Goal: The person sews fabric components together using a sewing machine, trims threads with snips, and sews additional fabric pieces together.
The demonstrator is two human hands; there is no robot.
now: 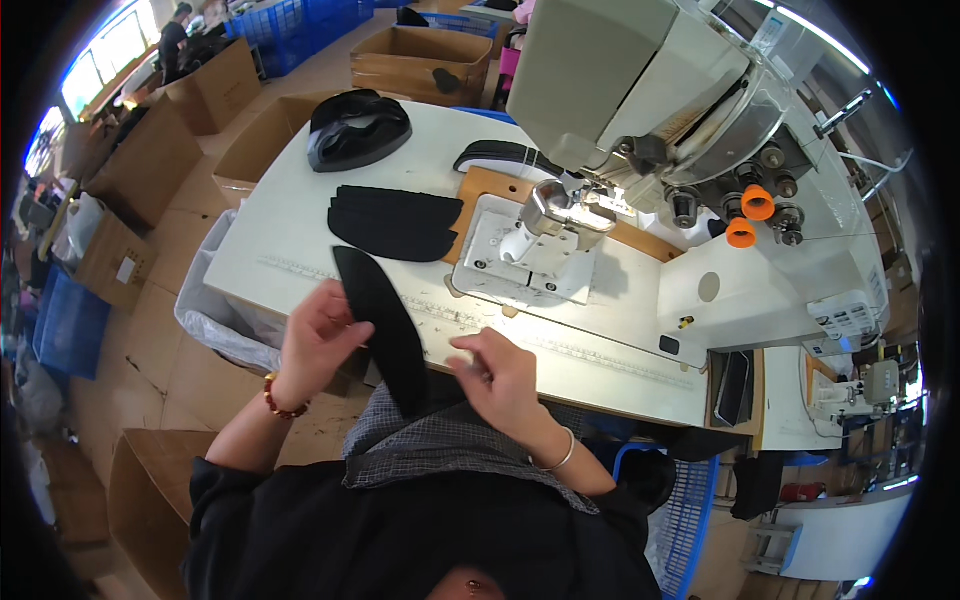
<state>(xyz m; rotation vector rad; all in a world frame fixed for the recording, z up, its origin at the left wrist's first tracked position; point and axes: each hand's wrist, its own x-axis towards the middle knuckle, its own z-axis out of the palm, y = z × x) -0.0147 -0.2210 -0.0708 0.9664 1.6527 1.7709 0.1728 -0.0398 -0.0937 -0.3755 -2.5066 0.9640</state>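
Note:
My left hand (322, 338) pinches a black crescent-shaped fabric piece (385, 320) by its left edge. The piece is tilted, its upper end over the white sewing table (270, 235) and its lower end above my lap. Just right of it, my right hand (500, 378) is curled, apart from the piece; whether anything small is between its fingers I cannot make out. A stack of similar black fabric pieces (392, 222) lies on the table beyond my left hand. Ahead of my right hand stands the sewing machine (550, 225), its needle area lit.
Stacked black curved forms (358, 132) sit at the table's far left, with another black curved piece (500, 155) behind the machine. A plastic-lined bin (225, 325) stands against the left table edge. A blue basket (690, 520) is at lower right, cardboard boxes (420, 68) behind.

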